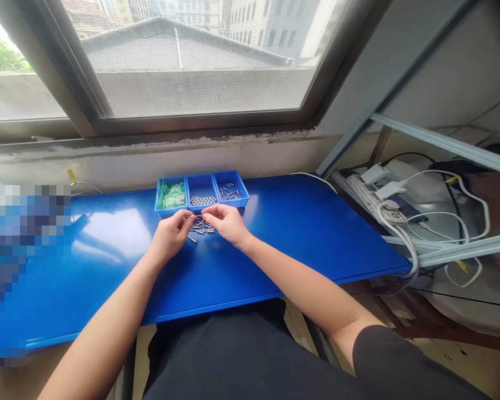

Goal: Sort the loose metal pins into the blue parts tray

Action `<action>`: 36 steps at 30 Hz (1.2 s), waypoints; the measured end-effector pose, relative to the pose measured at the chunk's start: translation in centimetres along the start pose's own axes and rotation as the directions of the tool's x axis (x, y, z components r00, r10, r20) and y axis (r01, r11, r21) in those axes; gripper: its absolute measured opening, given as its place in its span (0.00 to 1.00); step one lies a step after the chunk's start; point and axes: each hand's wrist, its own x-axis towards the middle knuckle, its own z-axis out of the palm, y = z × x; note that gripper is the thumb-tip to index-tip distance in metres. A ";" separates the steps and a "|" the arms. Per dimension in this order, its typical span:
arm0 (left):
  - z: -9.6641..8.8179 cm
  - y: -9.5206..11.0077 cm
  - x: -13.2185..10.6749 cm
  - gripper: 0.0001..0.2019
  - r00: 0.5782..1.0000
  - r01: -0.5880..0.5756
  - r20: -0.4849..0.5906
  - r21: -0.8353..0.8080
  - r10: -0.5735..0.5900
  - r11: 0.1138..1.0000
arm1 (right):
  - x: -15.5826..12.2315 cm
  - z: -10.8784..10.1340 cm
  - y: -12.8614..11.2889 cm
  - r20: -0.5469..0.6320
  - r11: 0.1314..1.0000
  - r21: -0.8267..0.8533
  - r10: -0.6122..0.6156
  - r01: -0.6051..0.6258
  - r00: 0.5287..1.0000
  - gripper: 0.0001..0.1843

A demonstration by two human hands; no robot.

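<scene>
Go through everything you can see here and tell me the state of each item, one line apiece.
Left bare hand, fingertips at loose pins, grip unclear
Right bare hand, fingertips over loose pins, grip unclear
Loose silver metal pins, scattered on the glossy blue tabletop
Blue plastic three-compartment tray, resting on the tabletop
Green pieces, piled in the left compartment
Silver metal cylinders, lying in the middle compartment
Silver pins, loose in the right compartment
White power strip, cables plugged in

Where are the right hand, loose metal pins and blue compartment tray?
Right hand (227,222): head view, back of the hand.
Loose metal pins (200,225): head view, middle of pile.
Blue compartment tray (235,203): head view, front wall.
</scene>
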 end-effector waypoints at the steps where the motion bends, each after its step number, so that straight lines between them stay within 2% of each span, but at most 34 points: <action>1: 0.0 0.0 0.0 0.12 1.000 0.002 -0.001 -0.001 -0.002 1.000 | 0.0 0.0 0.0 0.000 1.000 0.001 -0.001 0.001 1.000 0.17; 10: 0.1 -0.1 -0.1 0.09 1.000 0.005 0.002 -0.037 -0.005 0.999 | 0.1 -0.1 0.1 -0.010 1.000 0.001 -0.001 0.001 1.000 0.16; 18: 0.0 0.0 0.0 0.12 1.000 -0.002 0.014 -0.006 0.002 1.000 | 0.0 0.0 0.1 0.001 1.000 0.003 -0.010 0.010 1.000 0.15; 25: 0.0 0.2 -0.1 0.10 1.000 0.007 -0.022 -0.025 -0.008 1.000 | 0.0 -0.1 -0.1 -0.013 1.000 -0.003 -0.018 0.018 1.000 0.14; 36: 0.2 -0.3 0.1 0.09 1.000 0.017 0.013 0.024 -0.017 1.000 | 0.0 -0.1 0.0 -0.003 0.999 -0.031 -0.018 0.018 1.000 0.14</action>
